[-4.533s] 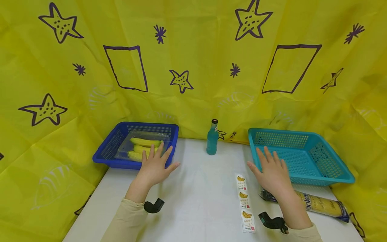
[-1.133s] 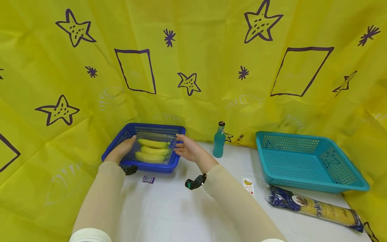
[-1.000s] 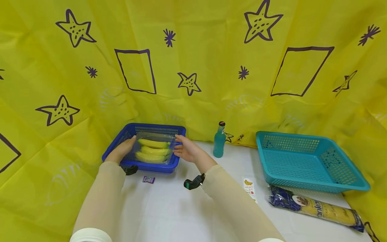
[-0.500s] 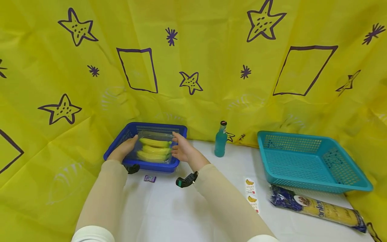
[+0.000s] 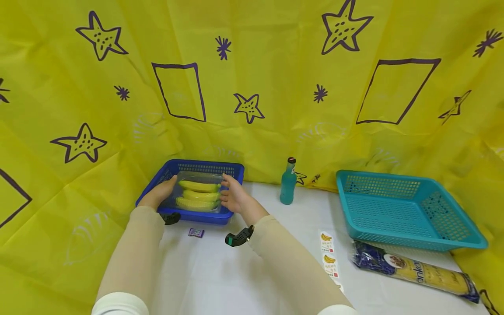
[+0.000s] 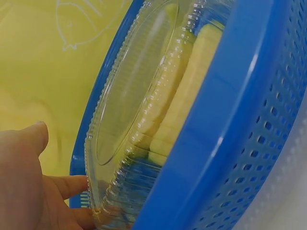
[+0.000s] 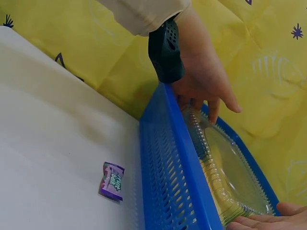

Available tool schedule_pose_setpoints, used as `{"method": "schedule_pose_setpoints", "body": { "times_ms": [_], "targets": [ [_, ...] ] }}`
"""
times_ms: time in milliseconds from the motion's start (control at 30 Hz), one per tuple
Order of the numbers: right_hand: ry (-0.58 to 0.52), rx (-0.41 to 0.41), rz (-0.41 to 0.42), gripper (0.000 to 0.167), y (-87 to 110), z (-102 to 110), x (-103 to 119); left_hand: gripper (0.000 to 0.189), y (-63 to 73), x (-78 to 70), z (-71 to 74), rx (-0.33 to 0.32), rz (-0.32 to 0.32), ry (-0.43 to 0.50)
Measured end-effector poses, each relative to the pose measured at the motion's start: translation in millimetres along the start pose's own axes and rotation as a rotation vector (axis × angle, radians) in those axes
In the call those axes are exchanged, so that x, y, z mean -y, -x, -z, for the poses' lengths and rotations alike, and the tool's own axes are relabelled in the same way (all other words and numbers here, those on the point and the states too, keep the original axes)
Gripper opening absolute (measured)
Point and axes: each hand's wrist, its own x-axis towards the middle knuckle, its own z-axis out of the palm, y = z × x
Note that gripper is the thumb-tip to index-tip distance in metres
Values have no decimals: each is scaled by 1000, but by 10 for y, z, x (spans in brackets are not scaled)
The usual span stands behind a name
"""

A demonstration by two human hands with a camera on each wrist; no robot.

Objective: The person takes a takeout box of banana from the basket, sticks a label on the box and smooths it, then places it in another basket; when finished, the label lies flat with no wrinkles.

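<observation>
A clear plastic clamshell box [image 5: 200, 176] with several yellow bananas [image 5: 197, 196] inside lies in the blue basket [image 5: 202, 217]. My left hand [image 5: 159, 194] is at the box's left end; in the left wrist view its fingers [image 6: 72, 186] reach to the ridged edge, thumb raised and apart. At the opposite end is my right hand [image 5: 238, 199], palm turned toward the box. The right wrist view shows its fingers pointing down between box and basket wall, the thumb stretched over the lid; some fingertips are hidden there.
A small purple candy packet [image 5: 196, 232] lies in front of the blue basket. A teal bottle [image 5: 288, 183] stands upright at the back. To the right are banana stickers [image 5: 327, 243], a teal basket [image 5: 393, 214] and a long pasta packet [image 5: 417, 272]. Yellow cloth [image 5: 267, 65] hangs behind.
From spread over the table, both hands have come to the box's two ends. Over the last second my right hand has moved left, and the box has shifted slightly left in the basket.
</observation>
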Motion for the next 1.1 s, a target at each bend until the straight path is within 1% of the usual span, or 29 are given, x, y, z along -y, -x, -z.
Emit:
{"method": "schedule_pose_setpoints", "body": {
  "times_ms": [67, 133, 300, 433, 533, 700, 900, 1100],
  "targets": [
    [-2, -6, 7, 77, -9, -13, -20, 98, 6, 11, 11, 4, 3, -3],
    [-19, -33, 21, 76, -15, -32, -38, 98, 13, 17, 16, 3, -2, -8],
    [-45, -151, 63, 75, -32, -114, -72, 95, 28, 3, 9, 3, -8, 0],
    [-41, -240, 65, 76, -50, -174, -90, 97, 12, -18, -6, -16, 1, -19],
    [-10, -279, 57, 75, -68, -201, -105, 98, -15, -13, -20, -35, 6, -45],
    [64, -279, 15, 75, -67, -237, -121, 99, -34, 0, -35, -53, 23, -68],
    [65, -251, -14, 75, -92, -227, -124, 99, -41, 0, -40, -63, 33, -62],
    [73, -238, -22, 75, -139, -200, -132, 98, -43, 15, -54, -64, 41, -48]
  ]
}}
